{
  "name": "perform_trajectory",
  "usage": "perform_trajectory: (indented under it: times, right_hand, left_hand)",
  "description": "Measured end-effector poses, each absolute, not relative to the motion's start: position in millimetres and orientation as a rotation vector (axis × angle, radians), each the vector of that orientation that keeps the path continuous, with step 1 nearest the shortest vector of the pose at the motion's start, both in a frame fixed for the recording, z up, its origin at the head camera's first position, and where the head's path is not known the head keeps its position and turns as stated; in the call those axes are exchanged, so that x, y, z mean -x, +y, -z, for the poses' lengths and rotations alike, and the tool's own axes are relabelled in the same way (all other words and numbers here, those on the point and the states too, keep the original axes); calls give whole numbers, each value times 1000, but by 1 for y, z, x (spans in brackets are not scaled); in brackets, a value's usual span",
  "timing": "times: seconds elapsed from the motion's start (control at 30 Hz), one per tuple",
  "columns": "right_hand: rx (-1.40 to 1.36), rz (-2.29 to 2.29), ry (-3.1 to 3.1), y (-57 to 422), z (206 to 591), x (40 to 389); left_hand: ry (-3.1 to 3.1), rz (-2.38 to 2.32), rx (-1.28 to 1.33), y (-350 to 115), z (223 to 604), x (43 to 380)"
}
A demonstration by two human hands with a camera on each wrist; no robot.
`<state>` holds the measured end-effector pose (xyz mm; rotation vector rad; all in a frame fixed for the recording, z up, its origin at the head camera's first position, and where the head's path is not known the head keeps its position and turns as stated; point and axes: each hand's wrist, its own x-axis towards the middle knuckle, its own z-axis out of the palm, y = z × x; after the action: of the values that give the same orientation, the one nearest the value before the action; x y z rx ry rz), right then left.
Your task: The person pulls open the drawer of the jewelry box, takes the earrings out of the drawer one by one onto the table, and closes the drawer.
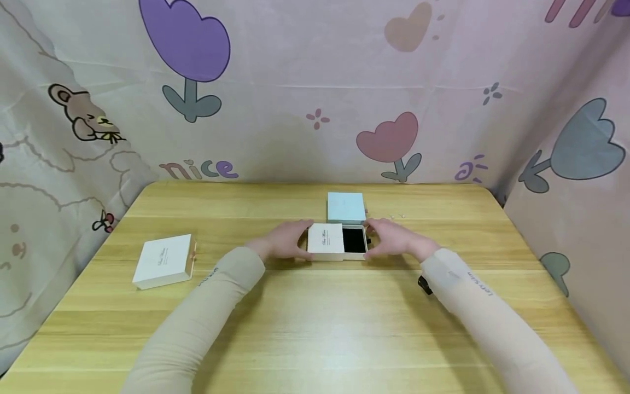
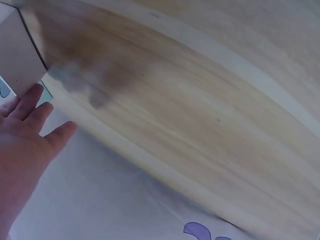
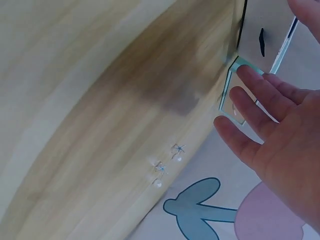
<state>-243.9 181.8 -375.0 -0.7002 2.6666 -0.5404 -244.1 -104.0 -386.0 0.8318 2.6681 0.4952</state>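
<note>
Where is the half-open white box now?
In the head view, the white box sits just right of centre, between the left hand and right hand, in front of the blue box.

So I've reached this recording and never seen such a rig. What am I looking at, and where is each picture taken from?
No machine here: the left grip and right grip are a person's bare hands. The wide picture comes from a camera worn on the head, looking forward and down. The other two come from cameras worn on the left and right wrists, so the table looks tilted there.

The left grip holds the left end of a partly open white box, and the right grip holds its drawer, which has a black inside. A light blue box sits behind that box. Another white box lies farther left, and two small star-shaped trinkets lie on the table to the right, clearest in the right wrist picture.
</note>
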Motion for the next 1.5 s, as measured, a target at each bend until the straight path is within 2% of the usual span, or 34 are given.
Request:
perform_trajectory:
  times: [1.5]
  right_hand:
    - [718,530,2665,140,377,245]
  left_hand:
    - [2693,-469,-782,-101,387,245]
